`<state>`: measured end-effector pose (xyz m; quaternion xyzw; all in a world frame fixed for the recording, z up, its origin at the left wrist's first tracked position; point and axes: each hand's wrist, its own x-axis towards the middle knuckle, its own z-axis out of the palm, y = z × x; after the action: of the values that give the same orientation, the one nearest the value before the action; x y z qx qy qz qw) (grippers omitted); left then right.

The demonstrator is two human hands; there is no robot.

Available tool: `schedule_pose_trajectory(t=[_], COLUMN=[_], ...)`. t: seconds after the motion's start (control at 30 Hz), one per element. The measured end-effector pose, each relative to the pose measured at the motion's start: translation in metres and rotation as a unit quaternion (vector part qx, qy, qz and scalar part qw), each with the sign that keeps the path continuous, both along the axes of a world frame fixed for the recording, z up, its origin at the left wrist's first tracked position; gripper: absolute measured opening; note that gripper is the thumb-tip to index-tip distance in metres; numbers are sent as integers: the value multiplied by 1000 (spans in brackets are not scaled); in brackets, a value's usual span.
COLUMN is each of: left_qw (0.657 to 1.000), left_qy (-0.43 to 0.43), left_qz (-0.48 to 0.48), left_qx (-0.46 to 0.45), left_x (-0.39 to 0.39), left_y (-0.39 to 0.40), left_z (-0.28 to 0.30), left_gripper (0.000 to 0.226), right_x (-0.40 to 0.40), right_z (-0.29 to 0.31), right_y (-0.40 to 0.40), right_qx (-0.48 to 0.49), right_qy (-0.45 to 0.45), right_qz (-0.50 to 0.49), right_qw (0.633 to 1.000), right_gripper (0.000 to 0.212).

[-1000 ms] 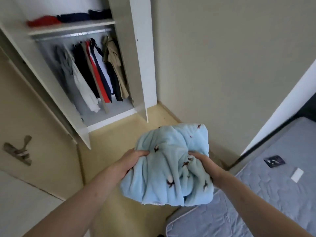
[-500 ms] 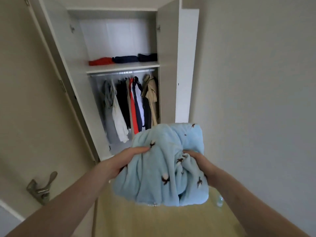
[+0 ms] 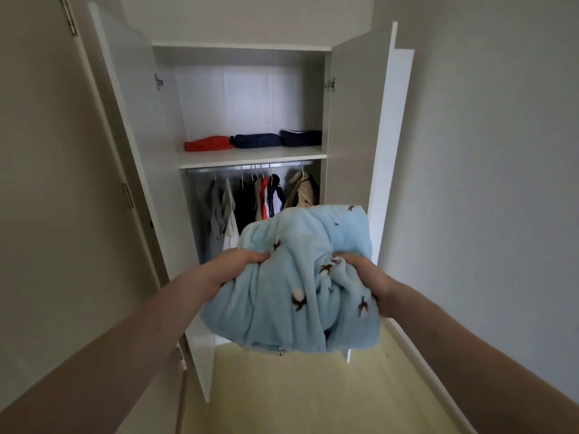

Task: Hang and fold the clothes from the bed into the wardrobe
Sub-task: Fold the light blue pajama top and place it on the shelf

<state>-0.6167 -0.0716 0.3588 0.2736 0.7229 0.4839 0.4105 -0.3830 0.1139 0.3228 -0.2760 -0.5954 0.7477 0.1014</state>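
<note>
Bundle: a light blue fleece garment [image 3: 291, 277] with small brown figures is being carried, folded loosely into a bundle, in front of the wardrobe [image 3: 347, 120] and below its shelf [image 3: 250, 156].
Left hand: the left hand [image 3: 238, 264] is gripping the left side of the bundle, with the fingers curled into the cloth.
Right hand: the right hand [image 3: 363, 270] is gripping the right side of the bundle, with the fingers bunching the cloth tightly.
Wardrobe: both doors are standing open, and the bundle is being held between them, near the right door.
Shelf: a red folded piece [image 3: 208, 143] and two dark blue folded pieces [image 3: 255, 140] are lying in a row on it; bare board is showing to the left of the red piece and in front of the row.
Rail: under the shelf, several clothes are hanging on hangers [image 3: 260, 195].
Step, as I judge it: the person is bringing the bundle to the shelf to put it beside the folded pieces.
Risk 1: the fold is looking loose and its lower edge is hanging down, so it may be opening when the hands let go, because only the grip is keeping it together.
Risk 2: the bundle is thick, so it may be pushing the folded row out of order or sliding off the front of the shelf, if it is not set deep enough.
Risk 3: the hanging edge may be catching on the shelf front during the lift.
</note>
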Motion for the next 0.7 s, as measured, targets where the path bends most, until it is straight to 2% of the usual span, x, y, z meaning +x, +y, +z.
schedule_pose_trajectory(t=[0.2, 0.47, 0.7], left_qw=[1000, 999, 995], left_qy=[14, 41, 65], left_qz=[4, 24, 67], left_qx=[18, 24, 26], left_x=[-103, -201, -281], left_y=[58, 150, 250], left_z=[24, 41, 46], left_gripper=[36, 40, 39], right_x=[-96, -196, -292], right_z=[26, 43, 42], right_y=[51, 146, 262], right_qx=[18, 22, 28], right_qy=[8, 2, 2], right_qz=[-12, -45, -18], right_qw=[1000, 999, 999], right_gripper=[55, 51, 52])
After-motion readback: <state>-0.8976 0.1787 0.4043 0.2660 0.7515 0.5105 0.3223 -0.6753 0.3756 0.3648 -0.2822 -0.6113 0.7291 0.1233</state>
